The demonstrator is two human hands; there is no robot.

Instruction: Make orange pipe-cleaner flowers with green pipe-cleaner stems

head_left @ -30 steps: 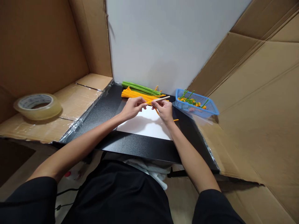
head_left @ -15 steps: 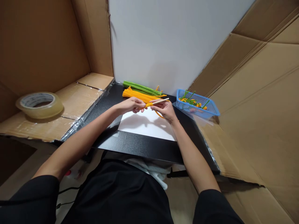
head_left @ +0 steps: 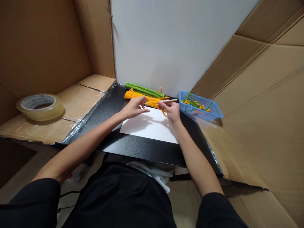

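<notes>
My right hand (head_left: 171, 110) pinches a thin pale stick (head_left: 171, 100) that points right and slightly up. Yellow-orange fuzzy stem (head_left: 152, 103) is coiled round the stick's left part, and a loose length of it curves down below my right fingers. My left hand (head_left: 135, 107) is at the coil's left end, its thumb and fingers apart and holding nothing that I can see. Both hands are above a white sheet (head_left: 149, 126). Behind them lie a bundle of orange stems (head_left: 130, 94) and a bundle of green stems (head_left: 140, 88).
A blue basket (head_left: 215, 110) with several green and orange pieces is at the right, over a clear plastic sheet. On the cardboard at the left lies a large roll of tape (head_left: 51, 110). Cardboard walls stand on both sides of the black table (head_left: 133, 147).
My left hand has let go of the coil and opened, its fingers spreading. The stick and my right hand have shifted slightly right, showing more of the coil.
</notes>
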